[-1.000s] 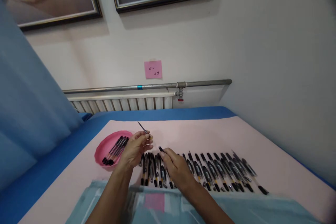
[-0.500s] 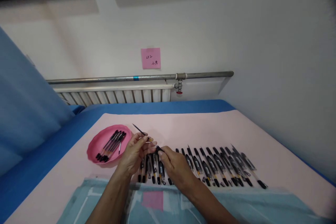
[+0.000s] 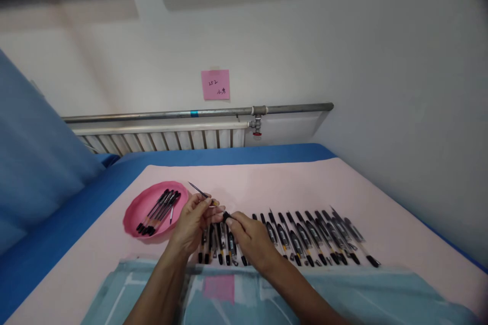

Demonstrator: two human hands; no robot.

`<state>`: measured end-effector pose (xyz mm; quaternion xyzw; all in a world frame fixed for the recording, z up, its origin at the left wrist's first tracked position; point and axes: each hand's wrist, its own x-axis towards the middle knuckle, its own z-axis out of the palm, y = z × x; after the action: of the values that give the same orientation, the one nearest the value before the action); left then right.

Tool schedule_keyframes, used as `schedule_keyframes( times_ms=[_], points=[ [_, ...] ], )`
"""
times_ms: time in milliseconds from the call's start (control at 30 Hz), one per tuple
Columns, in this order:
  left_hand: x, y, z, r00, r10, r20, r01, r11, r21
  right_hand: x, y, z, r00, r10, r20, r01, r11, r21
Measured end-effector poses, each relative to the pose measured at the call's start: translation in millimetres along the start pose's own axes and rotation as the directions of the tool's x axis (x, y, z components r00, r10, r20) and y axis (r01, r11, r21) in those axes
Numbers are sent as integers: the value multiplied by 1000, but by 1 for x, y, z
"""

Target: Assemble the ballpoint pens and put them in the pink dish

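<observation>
Between the fingers of my left hand [image 3: 192,221] is a thin dark pen refill [image 3: 198,190], its tip slanting up and left, with a yellowish end near my fingertips. My right hand [image 3: 253,238] is closed on a small black pen part [image 3: 226,216], perhaps a cap or plug; most of it is hidden by the fingers. The two parts are close together, and I cannot tell whether they touch. Below and to the right of my hands lie rows of black pen parts [image 3: 305,236], with barrels, caps and refills side by side.
At the left, a pink bowl [image 3: 131,208] holds several assembled-looking pens [image 3: 160,210]. A pale pink sheet [image 3: 290,183] covers the blue table [image 3: 244,154]. Teal cloth [image 3: 324,292] lies along the front edge. Behind are a radiator [image 3: 171,139], a pipe [image 3: 160,116] and a pink note [image 3: 215,85].
The whole view has shifted slightly, so things sit a little further left. Both hands keep their holds, with the refill and the black part in nearly the same position relative to each other.
</observation>
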<state>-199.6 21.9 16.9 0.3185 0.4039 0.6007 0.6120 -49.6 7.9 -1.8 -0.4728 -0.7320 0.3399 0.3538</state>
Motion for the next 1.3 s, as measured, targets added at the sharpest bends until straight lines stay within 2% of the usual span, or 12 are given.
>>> schedule_keyframes(
  times_ms=[100, 200, 333, 500, 767, 1067, 1167, 1233, 1300],
  points=[
    [-1, 1, 0, 1000, -2, -14, 2, 1000, 9, 2, -1, 1, 1000, 17, 5, -18, 998, 56],
    [0, 1, 0, 1000, -10, -17, 10, 1000, 6, 1, -2, 1, 1000, 13, 0, -13, 999, 31],
    [0, 0, 0, 1000, -1, -15, 2, 1000, 31, -2, -1, -1, 999, -32, -2, 32, 993, -111],
    [0, -2, -1, 1000, 18, -17, -16, 995, 94, -5, -1, -2, 995, -100, -26, 84, 932, -352],
    [-1, -4, 0, 1000, 12, -22, -11, 999, 39, -4, -3, -3, 995, -94, -40, 67, 900, -430],
    [-4, -7, 4, 996, 80, -30, -78, 995, 69, -5, -3, -3, 995, -92, -25, 82, 956, -283],
    [-6, -13, 6, 995, 71, 64, -80, 986, 144, -4, -2, -2, 995, -83, -45, 70, 968, -241],
    [-8, -15, 8, 988, 33, 152, -63, 979, 195, -4, -1, -2, 995, -76, -72, 61, 979, -193],
    [-10, -10, 6, 982, -10, 190, -37, 970, 239, -4, -2, -2, 993, -75, -94, 63, 990, -123]
  ],
)
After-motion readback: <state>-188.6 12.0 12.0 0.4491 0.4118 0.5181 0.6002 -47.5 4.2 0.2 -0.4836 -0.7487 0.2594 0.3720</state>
